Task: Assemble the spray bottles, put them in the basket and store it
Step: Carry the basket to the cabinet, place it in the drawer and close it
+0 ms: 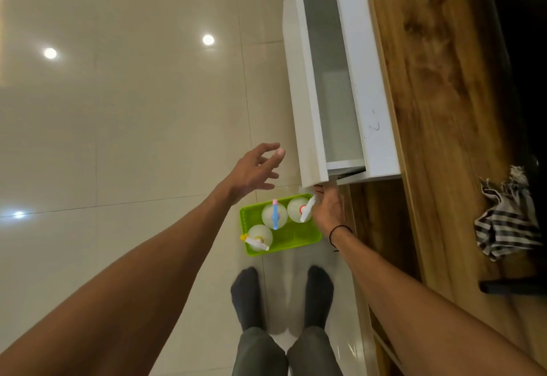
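Observation:
A lime-green basket point(296, 239) stands on the tiled floor just ahead of my feet. Three clear spray bottles stand in it with heads fitted: one with a blue and pink sprayer point(274, 214), one with a white sprayer and red collar point(297, 208), and one with a white and yellow sprayer point(259, 238). Above the basket a white drawer point(307, 85) is pulled out of the wooden cabinet, and its inside looks bare. My right hand point(328, 207) grips the near lower corner of the drawer front. Left of the drawer, my left hand point(254, 171) hovers with fingers spread, holding nothing.
On the wooden cabinet top point(444, 109) at the right lies a crumpled checked cloth point(506, 215), with a dark object point(512, 287) near it. My feet in dark socks point(247, 295) stand behind the basket. Glossy cream floor tiles point(118, 109) stretch to the left.

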### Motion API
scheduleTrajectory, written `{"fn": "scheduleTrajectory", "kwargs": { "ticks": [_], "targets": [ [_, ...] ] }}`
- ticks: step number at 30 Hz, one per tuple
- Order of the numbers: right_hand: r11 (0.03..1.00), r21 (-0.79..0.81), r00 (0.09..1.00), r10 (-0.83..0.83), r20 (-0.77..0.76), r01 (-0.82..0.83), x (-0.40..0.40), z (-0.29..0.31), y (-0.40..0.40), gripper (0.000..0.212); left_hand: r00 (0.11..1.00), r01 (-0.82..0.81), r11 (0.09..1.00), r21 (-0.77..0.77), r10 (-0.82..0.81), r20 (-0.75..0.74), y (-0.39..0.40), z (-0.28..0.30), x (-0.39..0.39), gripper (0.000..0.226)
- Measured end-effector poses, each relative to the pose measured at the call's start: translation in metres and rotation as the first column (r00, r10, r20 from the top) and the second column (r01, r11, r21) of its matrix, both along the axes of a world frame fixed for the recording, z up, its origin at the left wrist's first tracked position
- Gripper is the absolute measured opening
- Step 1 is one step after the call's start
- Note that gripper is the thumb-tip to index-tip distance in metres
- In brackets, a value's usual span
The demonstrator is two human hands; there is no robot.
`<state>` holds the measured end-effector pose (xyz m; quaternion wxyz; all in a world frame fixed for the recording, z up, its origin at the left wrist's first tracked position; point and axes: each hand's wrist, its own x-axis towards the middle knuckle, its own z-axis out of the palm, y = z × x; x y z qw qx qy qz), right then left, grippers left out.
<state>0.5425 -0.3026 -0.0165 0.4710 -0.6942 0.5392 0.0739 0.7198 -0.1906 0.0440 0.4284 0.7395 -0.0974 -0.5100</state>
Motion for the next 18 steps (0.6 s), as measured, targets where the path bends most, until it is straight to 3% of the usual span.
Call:
{"fn": "scheduleTrajectory", "kwargs": {
  "ticks": [8,12,18],
  "targets": [
    [0.981,0.107,0.986,0.167,-0.016,-0.164,0.024,0.007,0.029,0.068,1.0,-0.019,1.0,-0.018,0.019,-0.003,-0.022,0.013,0.015,0.072],
    [0.962,0.16,0.975,0.22,0.012,-0.219,0.035,0.009,0.041,0.062,1.0,-0.016,1.0,0.001,0.016,-0.002,-0.021,0.017,0.019,0.081],
    [0.933,0.206,0.954,0.301,0.002,-0.294,0.05,0.014,0.052,0.069,0.999,-0.046,0.999,0.011,0.046,0.003,0.002,0.012,0.03,0.069]
  ]
}}
